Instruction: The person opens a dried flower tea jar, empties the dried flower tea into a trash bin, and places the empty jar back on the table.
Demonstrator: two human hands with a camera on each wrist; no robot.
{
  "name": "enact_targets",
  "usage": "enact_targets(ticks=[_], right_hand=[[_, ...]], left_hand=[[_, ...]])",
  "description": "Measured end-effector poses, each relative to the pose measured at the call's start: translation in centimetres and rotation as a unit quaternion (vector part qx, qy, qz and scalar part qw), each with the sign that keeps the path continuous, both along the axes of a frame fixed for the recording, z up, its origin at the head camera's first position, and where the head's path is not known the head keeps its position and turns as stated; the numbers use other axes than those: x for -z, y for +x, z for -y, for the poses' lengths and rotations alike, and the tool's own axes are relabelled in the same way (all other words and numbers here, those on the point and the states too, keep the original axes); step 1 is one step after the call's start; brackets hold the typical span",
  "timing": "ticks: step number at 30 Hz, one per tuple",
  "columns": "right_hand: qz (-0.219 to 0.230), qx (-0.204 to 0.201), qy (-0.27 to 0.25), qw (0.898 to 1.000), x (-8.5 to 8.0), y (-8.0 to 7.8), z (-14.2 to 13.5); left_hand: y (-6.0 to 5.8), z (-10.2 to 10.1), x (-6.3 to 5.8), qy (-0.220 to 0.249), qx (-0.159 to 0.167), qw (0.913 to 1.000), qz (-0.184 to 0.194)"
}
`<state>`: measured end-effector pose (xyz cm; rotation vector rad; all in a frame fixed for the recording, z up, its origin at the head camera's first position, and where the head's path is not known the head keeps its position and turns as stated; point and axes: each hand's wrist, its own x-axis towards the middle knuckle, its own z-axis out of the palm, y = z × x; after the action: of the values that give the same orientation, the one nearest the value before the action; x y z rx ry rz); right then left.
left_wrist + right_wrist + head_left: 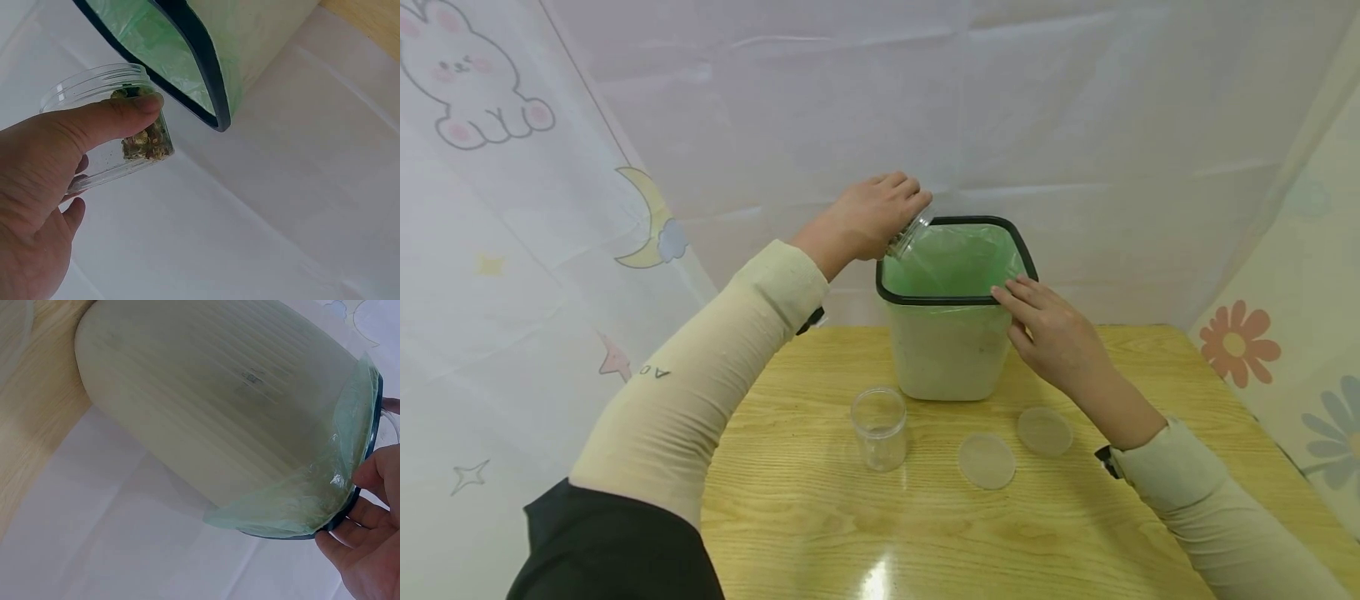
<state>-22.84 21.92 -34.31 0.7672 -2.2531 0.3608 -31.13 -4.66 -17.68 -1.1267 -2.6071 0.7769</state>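
Observation:
My left hand (874, 215) grips a clear plastic jar (913, 233) at the bin's left rim. In the left wrist view the jar lies tilted, its threaded mouth toward the bin, with brown and greenish dried bits (147, 145) inside near its base. The pale trash bin (951, 354) has a black rim and a green plastic liner (955, 260) folded over it. At the bin's right front corner, my right hand (1062, 337) holds the rim, fingers over the top and thumb on the outside. Crinkled liner edge (337, 478) shows beside these fingers in the right wrist view.
A second clear jar (880, 446), lidless, stands upright on the wooden table (820, 533) in front of the bin. Two round translucent lids (987, 461) lie flat to its right. Printed cloth (790, 100) hangs behind and at both sides.

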Motion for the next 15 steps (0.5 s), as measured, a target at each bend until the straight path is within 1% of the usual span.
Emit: enact_targets(ticks=[15], right_hand=[[-0.006,-0.005,-0.005,1.000,0.02,0.07,0.06]], left_hand=[[0.01,0.01,0.11,-0.008,0.004,0.9999,-0.006]])
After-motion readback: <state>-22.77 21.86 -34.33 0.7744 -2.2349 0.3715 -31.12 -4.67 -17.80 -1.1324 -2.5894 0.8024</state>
